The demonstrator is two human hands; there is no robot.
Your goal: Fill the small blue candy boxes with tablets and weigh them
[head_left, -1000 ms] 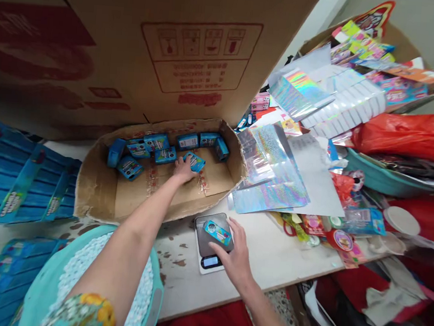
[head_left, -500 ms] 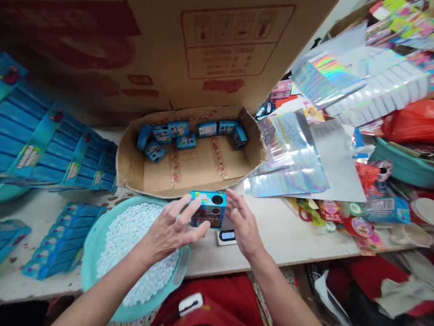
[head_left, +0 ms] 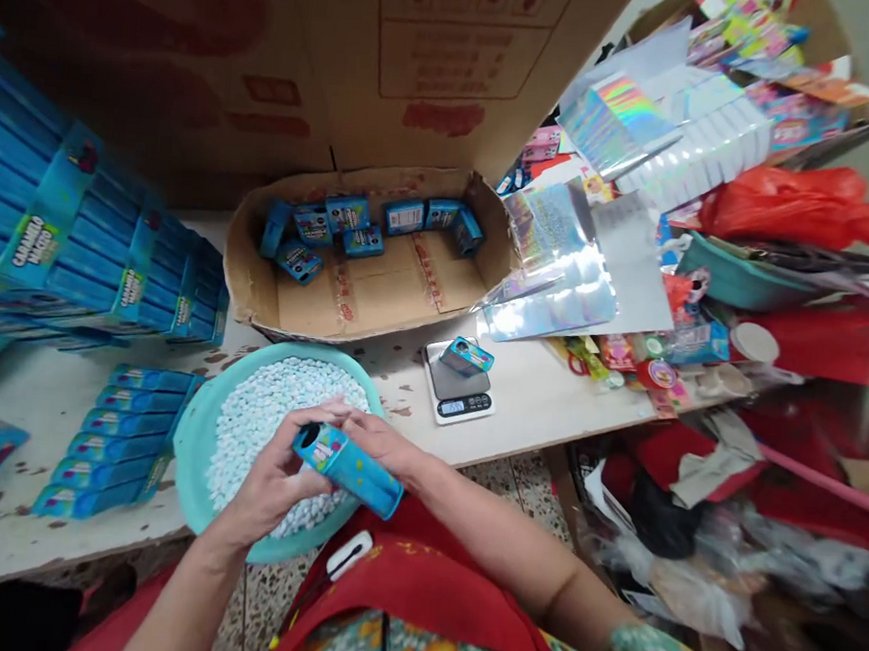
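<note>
A small blue box [head_left: 355,472] with a dark round hole at its end is tilted over the near side of a turquoise basin [head_left: 192,437] of pale candies [head_left: 255,402]. My left hand [head_left: 272,473] grips the box near the hole end. My right hand [head_left: 380,442] is closed at the far side of the same box; its fingertips are partly hidden. On a white digital scale [head_left: 465,405], right of the basin, lies another blue box [head_left: 467,355].
Behind the basin is a cut cardboard tray [head_left: 377,296] with several blue boxes. Blue boxes stack at left [head_left: 96,229], with a row [head_left: 116,441] in front. Holographic sheets [head_left: 548,304], wrappers and a red bag [head_left: 790,203] lie right.
Both hands have moved from above the scale down and left to the basin. A blue box is now held between them, and another lies on the uncovered scale. The view has shifted.
</note>
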